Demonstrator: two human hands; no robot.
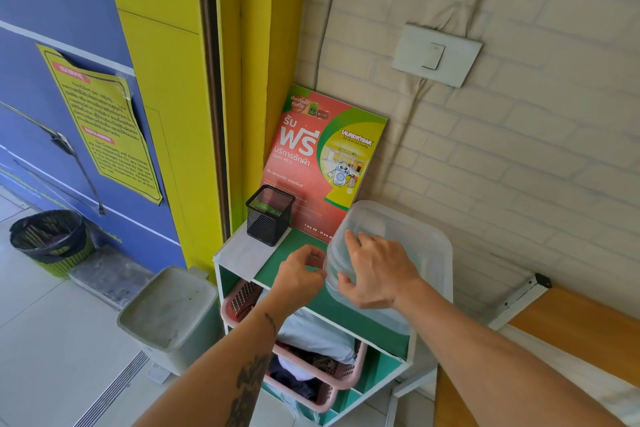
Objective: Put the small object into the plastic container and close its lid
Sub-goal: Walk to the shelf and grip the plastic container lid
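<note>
A clear plastic container (415, 253) with a translucent lid stands on the green top of a small shelf unit (298, 250), against the brick wall. My right hand (374, 270) lies on the container's near left corner, fingers spread over the lid and thumb hooked on the side. My left hand (303, 270) is at the same corner, fingers curled and touching the lid's edge. I cannot tell whether the lid is fully down. No small object shows; the container's inside is blurred by the plastic.
A black mesh pen holder (269, 215) stands at the shelf's back left, before a red laundry poster (322, 163). Pink baskets (325, 378) with clothes fill the shelf below. A grey pedal bin (169, 315) stands left; an orange bench (575, 322) is right.
</note>
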